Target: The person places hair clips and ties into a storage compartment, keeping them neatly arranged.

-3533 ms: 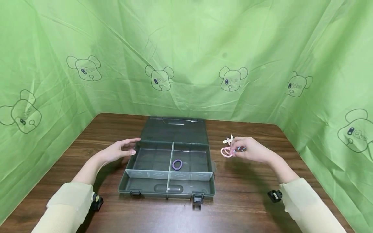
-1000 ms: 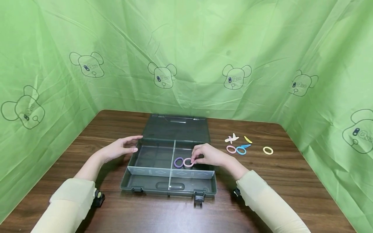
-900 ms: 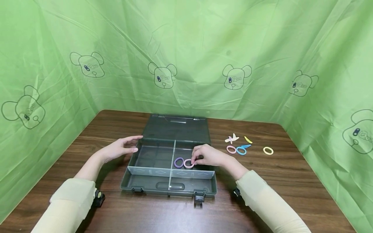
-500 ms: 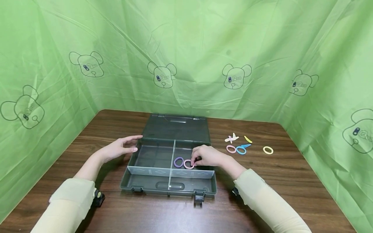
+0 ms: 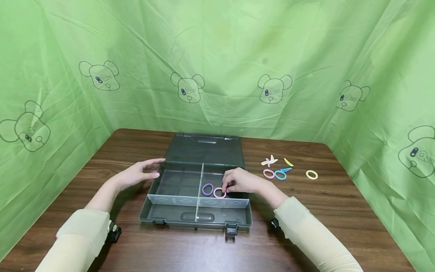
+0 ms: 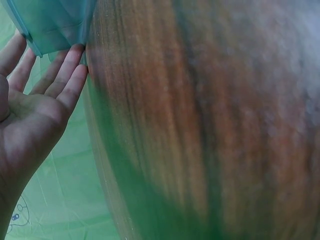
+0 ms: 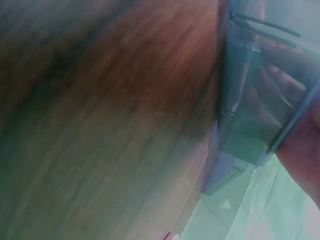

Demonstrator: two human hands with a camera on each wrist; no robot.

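A smoky grey divided box (image 5: 170, 211) lies on the table with its lid (image 5: 204, 151) folded back. My left hand (image 5: 137, 175) touches the box's left wall, fingers mostly straight; the left wrist view shows its fingertips on the plastic. In the back right compartment, my right hand (image 5: 242, 180) pinches a pink hair tie (image 5: 219, 193), its fingertips partly hidden behind the knuckles. A purple hair tie (image 5: 207, 189) lies just left of the pink one. In the right wrist view, the right hand (image 7: 302, 145) shows blurred and partly through the box wall.
Right of the box on the wooden table (image 5: 306, 204) lie another pink hair tie (image 5: 269, 173), a blue one (image 5: 280, 175), a blue hair clip (image 5: 286, 169), a yellow clip (image 5: 288, 162), pale crossed clips (image 5: 269, 161) and a yellow hair tie (image 5: 311, 175). Green cloth (image 5: 224, 56) surrounds the table.
My right hand has carried the pink hair tie left from the table into the back right compartment, beside the purple one. Over the last second it has barely moved; the left hand stays at the box.
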